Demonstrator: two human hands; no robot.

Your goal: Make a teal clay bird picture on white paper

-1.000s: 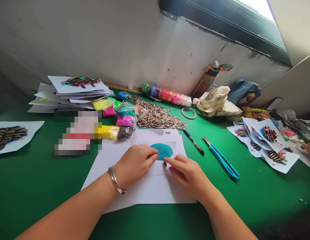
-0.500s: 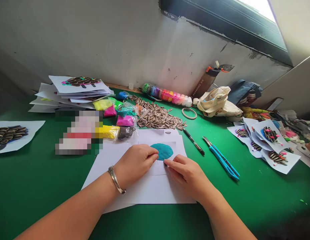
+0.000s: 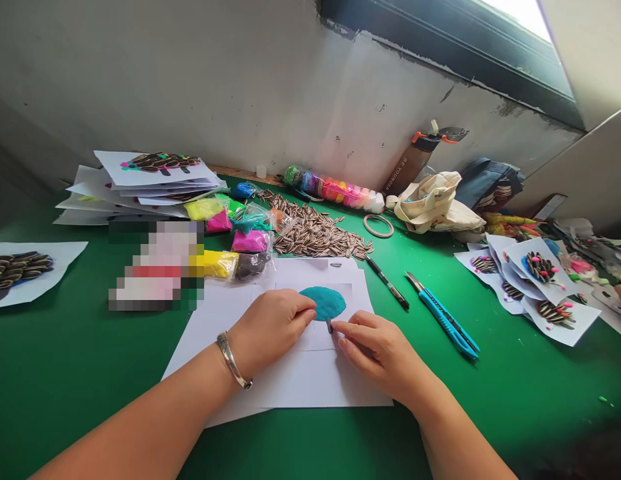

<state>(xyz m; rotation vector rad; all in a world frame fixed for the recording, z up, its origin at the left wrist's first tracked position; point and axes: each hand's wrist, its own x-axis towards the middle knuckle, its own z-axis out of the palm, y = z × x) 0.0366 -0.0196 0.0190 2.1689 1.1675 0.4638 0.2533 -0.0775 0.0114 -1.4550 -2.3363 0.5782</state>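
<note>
A flat teal clay oval [image 3: 324, 301] lies on white paper [image 3: 300, 373] on the green table. My left hand [image 3: 270, 328], with a silver bracelet at the wrist, rests on the paper with curled fingers touching the oval's left edge. My right hand [image 3: 373, 350] pinches a dark sunflower seed [image 3: 330, 326] against the oval's lower edge. A big heap of striped sunflower seeds [image 3: 315, 233] lies beyond the paper.
Bags of coloured clay [image 3: 230, 230] and a stack of finished seed pictures [image 3: 145, 177] sit at the left. A black pen [image 3: 387, 283] and a blue utility knife [image 3: 443, 317] lie to the right. More small seed pictures [image 3: 540, 280] and a cloth bag [image 3: 435, 203] are at the far right.
My right hand has shifted the seed a little up and left, against the oval's lower edge. My left hand has stayed where it was.
</note>
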